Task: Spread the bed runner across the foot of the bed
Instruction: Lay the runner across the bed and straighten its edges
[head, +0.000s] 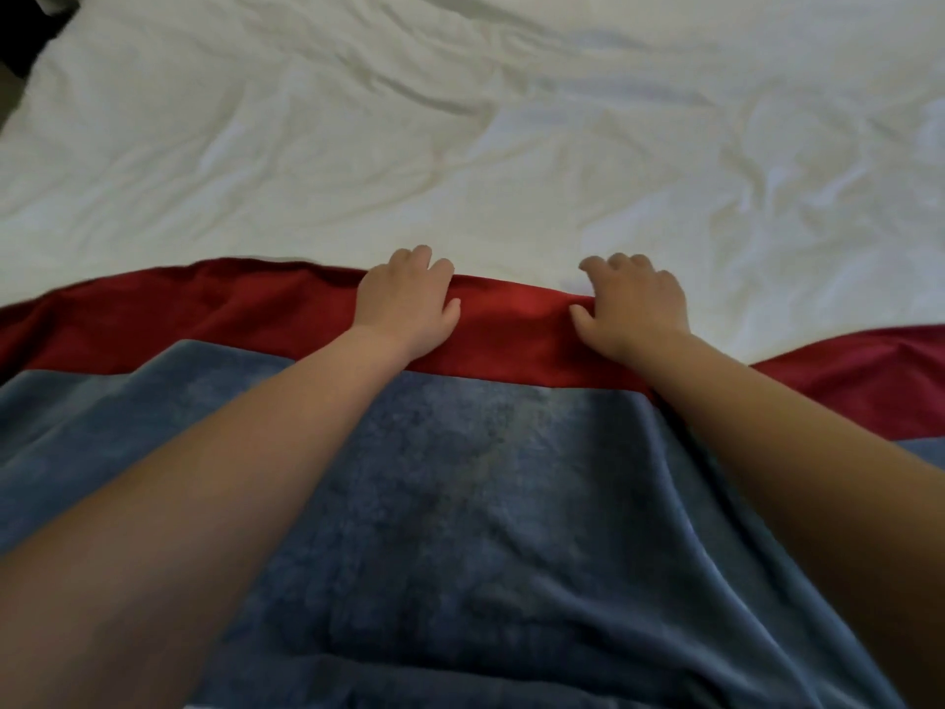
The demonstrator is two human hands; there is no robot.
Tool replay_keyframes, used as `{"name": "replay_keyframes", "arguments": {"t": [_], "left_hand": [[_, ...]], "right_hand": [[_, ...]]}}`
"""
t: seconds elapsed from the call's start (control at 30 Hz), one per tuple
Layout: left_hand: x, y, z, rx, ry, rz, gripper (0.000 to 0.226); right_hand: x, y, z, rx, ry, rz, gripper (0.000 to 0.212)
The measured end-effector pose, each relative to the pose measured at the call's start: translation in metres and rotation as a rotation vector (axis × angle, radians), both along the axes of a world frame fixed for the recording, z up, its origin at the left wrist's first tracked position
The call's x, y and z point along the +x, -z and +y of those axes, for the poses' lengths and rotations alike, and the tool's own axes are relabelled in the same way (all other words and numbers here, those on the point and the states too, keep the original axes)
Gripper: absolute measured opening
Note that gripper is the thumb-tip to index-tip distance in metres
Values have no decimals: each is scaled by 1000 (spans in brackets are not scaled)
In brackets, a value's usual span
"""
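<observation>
The bed runner lies across the near part of the bed: a blue plush panel [460, 504] with a red satin band [511, 330] along its far edge. Both my arms reach forward over the blue panel. My left hand [409, 304] rests on the red band's far edge, fingers curled over it and thumb pressed on the fabric. My right hand [631, 304] does the same a short way to the right, pinching the edge. Between the hands the band bulges up slightly. The band runs off left and right, with its right end sagging nearer to me.
A white, wrinkled sheet [460, 145] covers the bed beyond the runner and fills the upper view. A dark patch beside the bed [30, 38] shows at the top left corner past the mattress edge.
</observation>
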State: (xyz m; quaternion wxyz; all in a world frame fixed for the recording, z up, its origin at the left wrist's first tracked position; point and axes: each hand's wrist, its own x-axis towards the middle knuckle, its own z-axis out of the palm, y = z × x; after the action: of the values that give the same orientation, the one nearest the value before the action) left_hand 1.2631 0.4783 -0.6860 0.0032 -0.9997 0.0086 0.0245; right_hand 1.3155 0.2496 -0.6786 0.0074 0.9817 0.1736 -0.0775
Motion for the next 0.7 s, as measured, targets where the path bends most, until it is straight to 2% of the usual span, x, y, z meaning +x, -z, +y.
{"name": "replay_keyframes", "arguments": {"t": [0.3,0.4,0.7], "left_hand": [[-67,0,5,33,43,12,35],[-118,-9,6,76,102,68,33],[-279,-15,-12,15,302,216,32]], "right_hand": [[-84,2,40,46,43,9,49],[-141,3,39,35,83,38,48],[-318,8,45,5,178,265,41]]}}
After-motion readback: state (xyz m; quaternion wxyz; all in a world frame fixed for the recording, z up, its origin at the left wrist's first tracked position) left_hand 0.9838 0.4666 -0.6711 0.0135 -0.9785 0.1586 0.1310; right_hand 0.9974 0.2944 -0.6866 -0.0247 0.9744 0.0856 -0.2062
